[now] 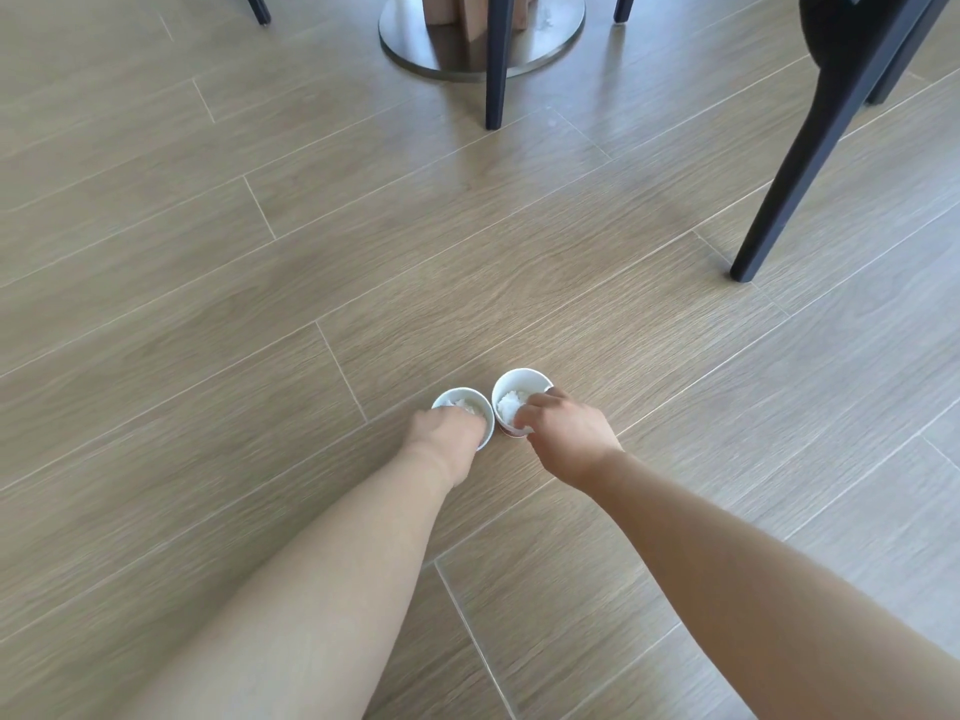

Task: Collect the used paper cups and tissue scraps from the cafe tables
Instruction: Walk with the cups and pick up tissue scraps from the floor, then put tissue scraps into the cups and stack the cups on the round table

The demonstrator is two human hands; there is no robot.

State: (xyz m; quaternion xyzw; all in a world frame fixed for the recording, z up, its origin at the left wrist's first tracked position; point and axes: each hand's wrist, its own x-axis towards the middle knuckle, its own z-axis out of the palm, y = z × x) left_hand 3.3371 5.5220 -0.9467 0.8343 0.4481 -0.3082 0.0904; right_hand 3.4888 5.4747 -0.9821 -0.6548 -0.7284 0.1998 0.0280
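Carry step, likely: left hand point(445, 433) grips left cup point(475, 401) by rim; right hand point(567, 432) grips right cup point(521, 381); tissue scraps point(510, 403) inside; next needs level carry to bin.

Two paper cups: left cup point(462, 392) and right cup point(522, 379). Two tissue wads, one in each cup: left wad point(468, 406) and right wad point(508, 405). Two hands, one at each cup: left hand point(441, 429) and right hand point(567, 429). Two bare forearms reach in from the bottom edge.

Five dark legs point(496, 70) show in whole or part: one at top left, one in the middle, a stub just right of the base, and two at the right. One round metal base point(415, 49) carries a wooden post point(441, 7); its pieces cannot be counted. One plank floor point(208, 304).
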